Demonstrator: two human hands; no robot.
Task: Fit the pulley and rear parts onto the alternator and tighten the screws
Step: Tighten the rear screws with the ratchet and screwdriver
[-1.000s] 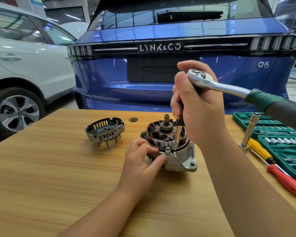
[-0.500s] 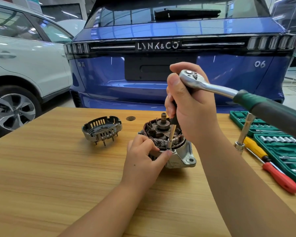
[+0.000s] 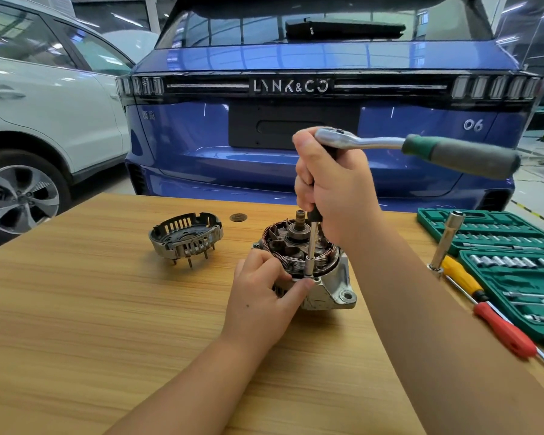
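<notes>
The open alternator stands on the wooden table, its copper windings and centre shaft facing up. My right hand grips the head of a ratchet wrench, green handle pointing right. The ratchet's extension bar drops straight down to a screw on the alternator's near rim. My left hand holds the alternator's near left side, thumb and fingertips pinched at the socket tip. The slotted rear cover lies apart to the left.
A green socket set case lies open at the right edge. Beside it lie a red-and-yellow screwdriver and an upright extension bar. A small round disc sits near the table's far edge. A blue car is parked just behind.
The ratchet handle has swung away from me, now pointing more level to the right. My left hand stays on the alternator, thumb closer to the socket tip.
</notes>
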